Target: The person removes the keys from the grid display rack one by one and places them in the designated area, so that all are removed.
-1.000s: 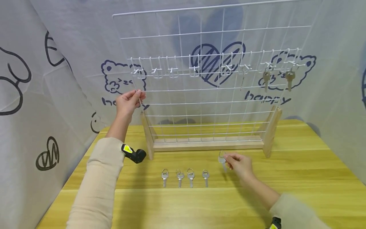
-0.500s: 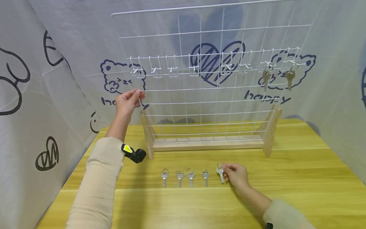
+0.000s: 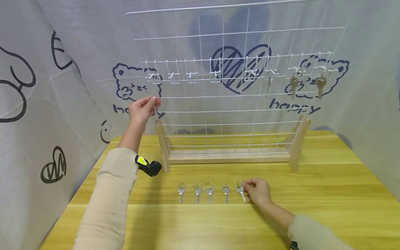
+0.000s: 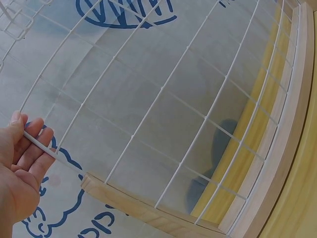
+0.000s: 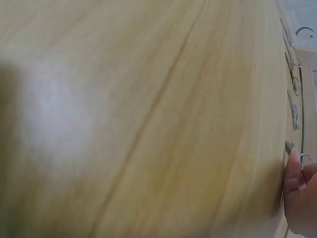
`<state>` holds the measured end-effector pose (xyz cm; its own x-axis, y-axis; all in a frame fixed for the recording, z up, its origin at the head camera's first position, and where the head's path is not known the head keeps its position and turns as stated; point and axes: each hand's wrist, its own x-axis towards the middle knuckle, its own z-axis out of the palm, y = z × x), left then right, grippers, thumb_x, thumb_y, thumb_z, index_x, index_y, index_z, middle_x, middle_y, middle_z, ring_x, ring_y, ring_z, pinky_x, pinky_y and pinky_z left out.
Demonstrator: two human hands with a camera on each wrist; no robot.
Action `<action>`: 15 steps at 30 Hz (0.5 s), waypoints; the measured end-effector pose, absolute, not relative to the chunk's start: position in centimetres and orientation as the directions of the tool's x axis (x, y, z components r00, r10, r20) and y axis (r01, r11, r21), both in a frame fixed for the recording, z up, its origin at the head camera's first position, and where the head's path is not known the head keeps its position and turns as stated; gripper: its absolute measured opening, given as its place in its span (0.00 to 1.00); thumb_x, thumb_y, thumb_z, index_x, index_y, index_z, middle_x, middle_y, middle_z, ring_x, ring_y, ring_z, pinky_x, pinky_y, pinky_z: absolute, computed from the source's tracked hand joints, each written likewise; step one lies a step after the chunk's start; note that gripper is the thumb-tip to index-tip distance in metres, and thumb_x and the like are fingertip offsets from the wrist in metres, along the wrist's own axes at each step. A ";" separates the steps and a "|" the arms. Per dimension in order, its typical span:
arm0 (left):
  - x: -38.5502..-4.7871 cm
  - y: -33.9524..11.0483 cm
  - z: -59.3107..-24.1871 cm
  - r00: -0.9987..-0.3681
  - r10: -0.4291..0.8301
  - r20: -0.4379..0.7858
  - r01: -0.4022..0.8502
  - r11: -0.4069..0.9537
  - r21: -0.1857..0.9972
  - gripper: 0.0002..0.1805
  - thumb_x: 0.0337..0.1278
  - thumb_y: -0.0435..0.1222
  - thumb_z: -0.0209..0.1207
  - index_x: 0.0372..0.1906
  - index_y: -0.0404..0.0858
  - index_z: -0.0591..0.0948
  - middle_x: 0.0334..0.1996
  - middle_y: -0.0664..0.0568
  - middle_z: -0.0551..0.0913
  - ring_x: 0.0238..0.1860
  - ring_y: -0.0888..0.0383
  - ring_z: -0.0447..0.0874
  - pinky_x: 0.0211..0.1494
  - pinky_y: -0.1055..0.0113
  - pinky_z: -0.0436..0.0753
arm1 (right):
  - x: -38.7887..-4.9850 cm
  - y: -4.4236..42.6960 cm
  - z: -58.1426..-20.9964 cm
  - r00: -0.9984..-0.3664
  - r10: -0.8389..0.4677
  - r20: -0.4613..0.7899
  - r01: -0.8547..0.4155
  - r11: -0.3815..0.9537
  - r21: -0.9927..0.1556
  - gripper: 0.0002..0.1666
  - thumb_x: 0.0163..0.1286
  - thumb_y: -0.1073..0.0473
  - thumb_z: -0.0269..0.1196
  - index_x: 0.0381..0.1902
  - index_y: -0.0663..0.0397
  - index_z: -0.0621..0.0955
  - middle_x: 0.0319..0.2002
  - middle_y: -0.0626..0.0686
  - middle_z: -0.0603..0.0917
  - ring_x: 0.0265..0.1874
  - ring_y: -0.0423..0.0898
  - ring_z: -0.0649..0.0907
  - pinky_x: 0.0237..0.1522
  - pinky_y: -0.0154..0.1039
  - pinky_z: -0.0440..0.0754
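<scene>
In front of the wire rack (image 3: 229,159), the right hand (image 3: 258,191) pinched a key (image 3: 240,189); the left hand (image 3: 139,110) gripped the rack's left edge.

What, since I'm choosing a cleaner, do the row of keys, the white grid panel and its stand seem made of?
Keys: apparently metal, silvery-grey with a slight shine. Grid panel: probably coated metal wire, judging by its thin, smooth white bars. Stand: seemingly wood, pale and matte with faint grain; varnished or not, I can't tell.
</scene>
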<state>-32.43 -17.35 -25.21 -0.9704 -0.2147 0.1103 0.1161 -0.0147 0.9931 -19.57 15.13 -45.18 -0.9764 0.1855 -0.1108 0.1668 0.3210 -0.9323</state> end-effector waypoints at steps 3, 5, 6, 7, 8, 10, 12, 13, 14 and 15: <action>-32.4 -17.3 -25.2 -0.971 -0.214 0.106 0.108 0.003 0.994 0.20 0.60 0.40 0.57 0.53 0.33 0.77 0.29 0.65 0.86 0.34 0.71 0.83 0.59 0.67 0.78 | -19.5 15.4 -45.0 -0.983 0.156 -0.095 0.150 0.390 -0.909 0.07 0.62 0.69 0.59 0.32 0.73 0.80 0.16 0.53 0.77 0.10 0.39 0.74 0.11 0.32 0.79; -32.4 -17.3 -25.2 -0.972 -0.212 0.104 0.106 0.003 0.994 0.20 0.60 0.40 0.57 0.53 0.34 0.76 0.29 0.65 0.86 0.34 0.71 0.83 0.59 0.66 0.78 | -19.4 15.6 -45.0 -0.987 0.137 -0.089 0.140 0.430 -0.892 0.06 0.62 0.69 0.60 0.31 0.72 0.81 0.14 0.53 0.77 0.09 0.39 0.73 0.10 0.32 0.78; -32.4 -17.3 -25.2 -0.972 -0.212 0.104 0.107 0.000 0.994 0.20 0.60 0.40 0.57 0.53 0.33 0.76 0.29 0.65 0.86 0.33 0.71 0.83 0.59 0.66 0.78 | -19.4 15.7 -44.9 -0.988 0.126 -0.088 0.136 0.446 -0.885 0.06 0.62 0.69 0.60 0.30 0.71 0.81 0.14 0.53 0.77 0.09 0.39 0.73 0.10 0.32 0.78; -32.4 -17.3 -25.2 -0.972 -0.212 0.105 0.107 0.000 0.994 0.20 0.60 0.40 0.57 0.54 0.33 0.76 0.29 0.65 0.86 0.33 0.71 0.83 0.59 0.66 0.78 | -19.4 15.8 -44.8 -0.989 0.117 -0.087 0.132 0.461 -0.878 0.06 0.62 0.69 0.60 0.30 0.71 0.81 0.13 0.52 0.77 0.08 0.39 0.73 0.10 0.33 0.78; -32.5 -17.3 -25.2 -0.971 -0.213 0.106 0.108 -0.001 0.994 0.20 0.60 0.40 0.57 0.53 0.33 0.76 0.29 0.65 0.86 0.33 0.71 0.83 0.59 0.66 0.78 | -19.4 15.9 -44.8 -0.990 0.109 -0.089 0.130 0.472 -0.872 0.06 0.62 0.69 0.60 0.30 0.70 0.81 0.13 0.52 0.77 0.08 0.39 0.73 0.10 0.33 0.78; -32.5 -17.3 -25.2 -0.970 -0.216 0.109 0.112 0.000 0.994 0.20 0.60 0.40 0.57 0.53 0.33 0.77 0.28 0.66 0.86 0.33 0.71 0.83 0.58 0.67 0.79 | -19.5 16.0 -44.7 -0.992 0.087 -0.093 0.124 0.492 -0.861 0.06 0.62 0.69 0.60 0.29 0.69 0.81 0.13 0.52 0.77 0.08 0.40 0.73 0.10 0.33 0.77; -32.5 -17.3 -25.2 -0.969 -0.221 0.112 0.113 0.008 0.994 0.19 0.60 0.40 0.57 0.53 0.33 0.77 0.27 0.67 0.85 0.33 0.71 0.83 0.58 0.66 0.79 | -19.6 16.1 -44.7 -0.994 0.063 -0.092 0.112 0.507 -0.855 0.06 0.62 0.69 0.60 0.29 0.69 0.81 0.13 0.52 0.77 0.08 0.40 0.73 0.10 0.32 0.77; -32.4 -17.3 -25.2 -0.968 -0.223 0.114 0.114 0.013 0.993 0.19 0.60 0.40 0.57 0.53 0.34 0.77 0.26 0.67 0.85 0.33 0.71 0.83 0.58 0.65 0.79 | -19.6 16.2 -44.7 -0.995 0.051 -0.091 0.104 0.514 -0.852 0.06 0.62 0.69 0.60 0.29 0.69 0.81 0.14 0.52 0.77 0.08 0.39 0.72 0.10 0.32 0.76; -32.5 -17.3 -25.3 -0.968 -0.223 0.114 0.114 0.013 0.993 0.19 0.60 0.40 0.57 0.53 0.33 0.77 0.26 0.67 0.85 0.33 0.71 0.83 0.59 0.65 0.78 | -19.7 16.3 -44.7 -0.995 0.037 -0.091 0.097 0.519 -0.849 0.06 0.62 0.69 0.60 0.29 0.68 0.81 0.14 0.52 0.77 0.08 0.39 0.72 0.09 0.31 0.76; -32.5 -17.3 -25.3 -0.968 -0.222 0.114 0.113 0.014 0.993 0.19 0.60 0.40 0.57 0.53 0.34 0.77 0.26 0.68 0.85 0.32 0.71 0.83 0.59 0.64 0.78 | -19.8 16.3 -44.7 -0.995 0.026 -0.092 0.092 0.521 -0.849 0.06 0.62 0.68 0.60 0.28 0.68 0.81 0.14 0.52 0.77 0.08 0.39 0.72 0.09 0.30 0.75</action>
<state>-32.46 -17.33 -25.27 -0.9684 -0.2222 0.1136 0.1133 0.0144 0.9935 -19.81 16.32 -44.68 -0.9954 0.0262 -0.0923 0.0924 0.5211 -0.8485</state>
